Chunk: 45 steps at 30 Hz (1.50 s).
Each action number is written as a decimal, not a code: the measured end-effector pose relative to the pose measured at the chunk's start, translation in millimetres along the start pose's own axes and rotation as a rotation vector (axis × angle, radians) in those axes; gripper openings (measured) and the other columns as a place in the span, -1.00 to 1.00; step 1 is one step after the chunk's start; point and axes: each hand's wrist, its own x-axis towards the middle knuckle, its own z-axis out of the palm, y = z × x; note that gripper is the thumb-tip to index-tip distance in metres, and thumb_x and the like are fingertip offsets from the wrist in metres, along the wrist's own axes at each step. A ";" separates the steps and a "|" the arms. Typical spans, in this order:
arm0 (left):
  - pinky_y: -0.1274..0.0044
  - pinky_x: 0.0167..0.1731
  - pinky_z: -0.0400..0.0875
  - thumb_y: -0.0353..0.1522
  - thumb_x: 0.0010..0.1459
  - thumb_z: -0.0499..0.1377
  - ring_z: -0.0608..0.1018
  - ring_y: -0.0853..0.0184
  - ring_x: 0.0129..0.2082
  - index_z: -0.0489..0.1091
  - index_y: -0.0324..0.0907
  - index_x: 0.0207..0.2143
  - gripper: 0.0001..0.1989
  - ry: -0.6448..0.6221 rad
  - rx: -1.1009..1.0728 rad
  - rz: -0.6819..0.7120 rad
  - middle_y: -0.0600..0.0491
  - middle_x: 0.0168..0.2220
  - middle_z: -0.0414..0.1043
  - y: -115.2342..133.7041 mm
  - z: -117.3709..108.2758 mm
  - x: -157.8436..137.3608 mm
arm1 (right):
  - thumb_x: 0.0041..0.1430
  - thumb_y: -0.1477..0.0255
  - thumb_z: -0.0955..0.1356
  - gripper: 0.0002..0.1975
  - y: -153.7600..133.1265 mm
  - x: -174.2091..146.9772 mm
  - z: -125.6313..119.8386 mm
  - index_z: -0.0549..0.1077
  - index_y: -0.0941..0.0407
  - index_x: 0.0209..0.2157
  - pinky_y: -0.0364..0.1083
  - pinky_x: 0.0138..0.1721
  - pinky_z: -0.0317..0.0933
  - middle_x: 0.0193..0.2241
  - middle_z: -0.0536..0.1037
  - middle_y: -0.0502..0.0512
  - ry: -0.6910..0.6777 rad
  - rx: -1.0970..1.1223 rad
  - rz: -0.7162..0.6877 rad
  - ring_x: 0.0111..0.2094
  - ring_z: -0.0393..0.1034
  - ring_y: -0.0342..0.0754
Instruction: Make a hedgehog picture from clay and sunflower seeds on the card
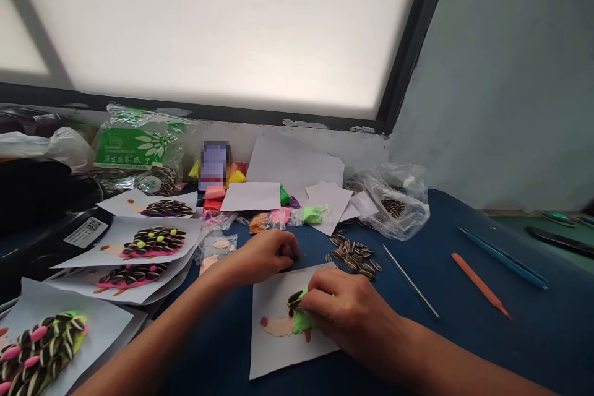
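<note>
On a white paper sheet (pixel 269 356) lies a hedgehog figure of clay, with a peach snout (pixel 278 326), a reddish-brown nose and a green body (pixel 302 322). Dark striped sunflower seeds (pixel 294 301) sit at the front of the green body. My right hand (pixel 346 309) is over that body, thumb and forefinger pinched at a seed and covering much of the green clay. My left hand (pixel 269 253) rests at the sheet's upper edge with its fingers curled; whatever is inside them is hidden. A loose pile of sunflower seeds (pixel 355 253) lies just beyond the sheet.
Finished-looking seed hedgehogs on paper (pixel 153 241) are stacked at left. Behind stand a seed bag (pixel 132 148), a phone (pixel 214 164), clay packets (pixel 278 216), blank paper (pixel 292 164) and a clear plastic bag (pixel 394 204). At right lie a metal rod (pixel 411 281), an orange tool (pixel 480 284) and blue tools (pixel 503 257).
</note>
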 end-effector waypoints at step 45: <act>0.56 -0.46 0.21 -0.44 -0.03 0.09 0.38 0.35 -0.44 0.45 -0.17 -0.29 -0.77 0.001 0.043 0.011 0.12 -0.46 0.34 -1.1 1.2 0.7 | 0.08 0.69 0.28 -0.83 -2.0 -0.9 -1.3 0.39 0.15 -0.42 -0.18 -0.48 0.04 -0.43 0.43 0.04 -0.107 -0.102 0.052 -0.47 0.27 -0.14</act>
